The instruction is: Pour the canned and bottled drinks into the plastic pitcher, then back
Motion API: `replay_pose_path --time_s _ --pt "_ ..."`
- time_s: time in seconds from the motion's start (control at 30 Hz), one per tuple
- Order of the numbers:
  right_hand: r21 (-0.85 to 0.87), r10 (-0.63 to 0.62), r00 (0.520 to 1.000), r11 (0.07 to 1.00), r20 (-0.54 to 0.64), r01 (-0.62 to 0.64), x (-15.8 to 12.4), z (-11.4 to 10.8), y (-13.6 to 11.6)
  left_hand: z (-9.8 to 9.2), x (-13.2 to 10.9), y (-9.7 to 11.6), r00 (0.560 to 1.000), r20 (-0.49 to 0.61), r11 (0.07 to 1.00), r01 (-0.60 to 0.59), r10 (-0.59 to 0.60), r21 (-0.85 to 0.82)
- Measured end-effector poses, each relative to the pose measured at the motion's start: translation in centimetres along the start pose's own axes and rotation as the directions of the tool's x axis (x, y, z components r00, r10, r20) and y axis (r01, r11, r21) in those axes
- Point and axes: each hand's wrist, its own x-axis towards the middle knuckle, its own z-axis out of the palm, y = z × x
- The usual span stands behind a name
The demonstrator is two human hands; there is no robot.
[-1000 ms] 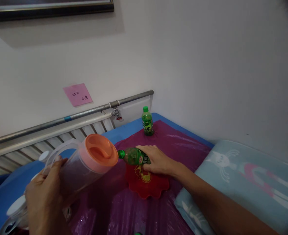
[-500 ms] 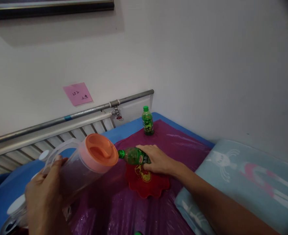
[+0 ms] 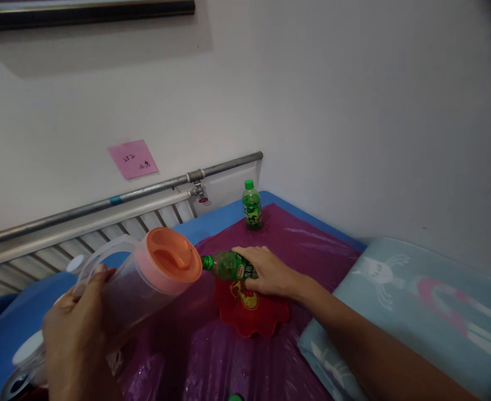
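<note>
Silvery metal marked the top of a can (image 3: 17,385) at the lower left, just beside a round white lid (image 3: 28,348). Next came the left hand (image 3: 76,328), wrapped around the handle side of a translucent pitcher (image 3: 132,298) and holding it tilted, its orange lid (image 3: 170,253) leaning rightward. The right hand (image 3: 274,273) was closed about the lower part of a green bottle (image 3: 228,265), which lay sideways over a scalloped red tray (image 3: 253,320), its green end right by the orange lid; whether those two touched could not be told. Purple plastic sheet (image 3: 212,351) lay beneath the tray, over a blue table (image 3: 215,219). To the right was a folded pale blue blanket (image 3: 416,312). Farther off, a second bottle (image 3: 252,210) stood upright on the sheet. Behind were a white radiator (image 3: 136,231), a metal pipe (image 3: 157,189) and, on the wall (image 3: 332,111), a pink note (image 3: 134,161) below a dark frame (image 3: 86,19).
</note>
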Motion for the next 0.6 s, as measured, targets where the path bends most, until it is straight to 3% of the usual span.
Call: replay_pose_path --time_s 0.6 --pt "-0.014 0.005 1.000 1.000 0.019 -0.004 0.02 -0.11 -0.11 0.07 0.78 -0.60 1.000 0.003 1.000 0.010 -0.010 0.026"
